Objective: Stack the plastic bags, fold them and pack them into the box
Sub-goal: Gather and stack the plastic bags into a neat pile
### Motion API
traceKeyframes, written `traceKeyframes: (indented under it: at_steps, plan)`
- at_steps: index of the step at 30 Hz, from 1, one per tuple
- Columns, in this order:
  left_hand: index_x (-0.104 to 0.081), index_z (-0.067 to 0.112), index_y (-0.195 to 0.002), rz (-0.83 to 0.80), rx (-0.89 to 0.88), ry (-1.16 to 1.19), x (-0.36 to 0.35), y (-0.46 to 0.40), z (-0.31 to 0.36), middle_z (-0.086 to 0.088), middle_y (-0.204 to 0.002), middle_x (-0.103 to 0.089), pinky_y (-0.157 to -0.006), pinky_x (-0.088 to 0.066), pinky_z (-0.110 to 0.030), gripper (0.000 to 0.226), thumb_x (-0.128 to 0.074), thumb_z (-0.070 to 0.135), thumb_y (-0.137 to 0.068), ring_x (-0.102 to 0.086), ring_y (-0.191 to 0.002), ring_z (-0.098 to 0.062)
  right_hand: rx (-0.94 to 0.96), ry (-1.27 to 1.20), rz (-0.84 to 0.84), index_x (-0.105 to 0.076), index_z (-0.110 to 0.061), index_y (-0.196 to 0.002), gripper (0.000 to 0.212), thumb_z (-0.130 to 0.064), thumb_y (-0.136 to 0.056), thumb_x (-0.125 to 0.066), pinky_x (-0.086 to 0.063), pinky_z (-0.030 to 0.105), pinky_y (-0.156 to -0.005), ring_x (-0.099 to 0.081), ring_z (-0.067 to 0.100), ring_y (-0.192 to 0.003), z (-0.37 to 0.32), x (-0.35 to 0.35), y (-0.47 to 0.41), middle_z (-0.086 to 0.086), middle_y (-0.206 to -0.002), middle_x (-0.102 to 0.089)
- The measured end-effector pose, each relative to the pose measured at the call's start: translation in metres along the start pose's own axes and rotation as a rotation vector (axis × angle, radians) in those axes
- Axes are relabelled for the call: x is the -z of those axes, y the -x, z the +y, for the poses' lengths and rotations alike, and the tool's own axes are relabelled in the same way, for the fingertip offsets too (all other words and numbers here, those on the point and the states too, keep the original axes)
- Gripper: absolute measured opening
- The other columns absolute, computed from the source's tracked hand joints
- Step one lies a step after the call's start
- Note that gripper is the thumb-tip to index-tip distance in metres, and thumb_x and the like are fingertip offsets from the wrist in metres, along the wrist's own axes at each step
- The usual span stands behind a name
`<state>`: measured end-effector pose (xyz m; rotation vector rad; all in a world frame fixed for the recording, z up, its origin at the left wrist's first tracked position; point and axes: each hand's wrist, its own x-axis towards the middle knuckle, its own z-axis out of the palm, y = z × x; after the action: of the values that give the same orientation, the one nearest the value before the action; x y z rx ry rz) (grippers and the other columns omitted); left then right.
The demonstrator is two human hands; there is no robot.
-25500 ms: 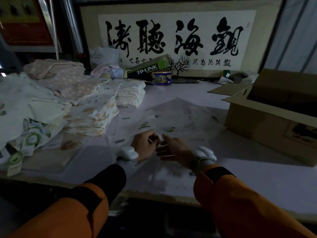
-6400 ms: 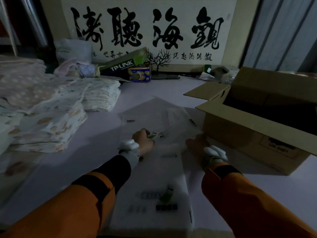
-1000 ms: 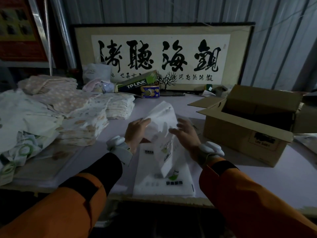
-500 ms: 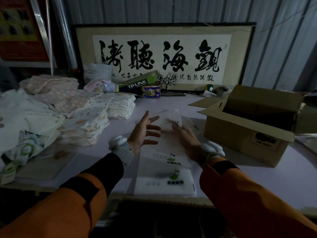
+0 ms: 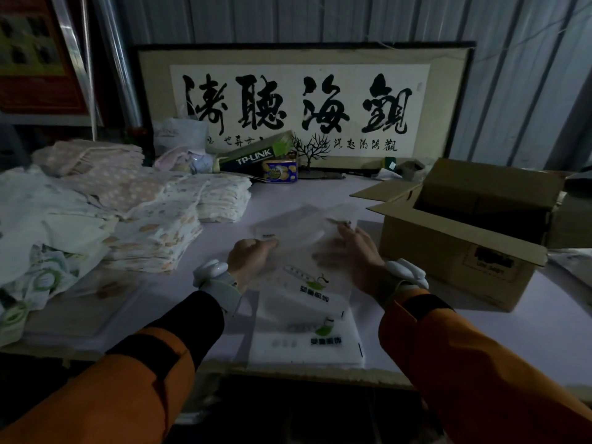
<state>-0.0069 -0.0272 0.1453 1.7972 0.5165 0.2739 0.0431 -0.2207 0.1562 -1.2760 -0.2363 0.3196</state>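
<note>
A stack of clear plastic bags with green logos lies flat on the pale table, reaching from the front edge toward the middle. My left hand has its fingers curled on the left edge of the top bag. On that bag's right side rests my right hand, fingers stretched forward and fingertips near its far corner. The open cardboard box stands to the right of my right hand, flaps spread; its inside is dark.
Piles of folded patterned cloth fill the table's left side. A TP-LINK carton and a biscuit tin sit at the back below a framed calligraphy panel. The table's front edge is close to me.
A second ago both hands held the top bags raised off the stack. The bags now lie flat, my left hand has curled onto the left edge and my right hand lies on top.
</note>
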Motion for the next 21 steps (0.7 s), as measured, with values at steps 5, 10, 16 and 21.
traceKeyframes:
  at_steps: [5, 10, 16, 21]
  plan:
    - [-0.06, 0.015, -0.068, 0.012, -0.035, 0.098, -0.001, -0.004, -0.008, -0.014, -0.079, -0.066, -0.061, -0.051, -0.03, 0.021, -0.061, 0.018, -0.089, -0.064, -0.063, -0.026, -0.051, 0.083, 0.035, -0.05, -0.008, -0.119, 0.026, -0.025, -0.101, -0.039, -0.058, 0.034, -0.051, -0.066, 0.025, -0.06, 0.004, 0.004, 0.001, 0.015, -0.083, -0.06]
    - [-0.05, 0.013, -0.067, 0.027, -0.017, 0.023, -0.005, -0.011, -0.021, -0.018, -0.08, -0.055, -0.072, -0.04, -0.034, 0.026, -0.052, 0.018, -0.092, -0.055, -0.08, -0.028, -0.109, 0.322, 0.127, -0.058, -0.003, -0.111, 0.023, -0.017, -0.094, -0.05, -0.055, 0.051, -0.088, -0.064, 0.037, -0.092, 0.014, 0.009, -0.001, 0.025, -0.106, -0.064]
    - [-0.066, -0.003, -0.091, 0.032, 0.04, -0.153, -0.013, -0.019, -0.053, -0.024, -0.105, -0.069, -0.09, -0.051, -0.046, 0.022, -0.058, 0.016, -0.085, -0.063, -0.105, -0.041, -0.204, 0.565, 0.195, -0.062, -0.003, -0.101, 0.015, -0.011, -0.091, -0.054, -0.055, 0.051, -0.086, -0.065, 0.039, -0.098, 0.041, 0.024, -0.01, 0.024, -0.113, -0.065]
    - [-0.065, -0.003, -0.104, 0.02, 0.109, -0.366, -0.016, -0.023, -0.077, -0.024, -0.111, -0.067, -0.067, -0.047, -0.031, 0.037, -0.065, 0.023, -0.079, -0.063, -0.102, -0.038, -0.264, 0.735, 0.232, -0.05, -0.005, -0.126, 0.039, -0.011, -0.088, -0.057, -0.055, 0.042, -0.082, -0.061, 0.034, -0.105, 0.066, 0.035, -0.02, 0.019, -0.121, -0.06]
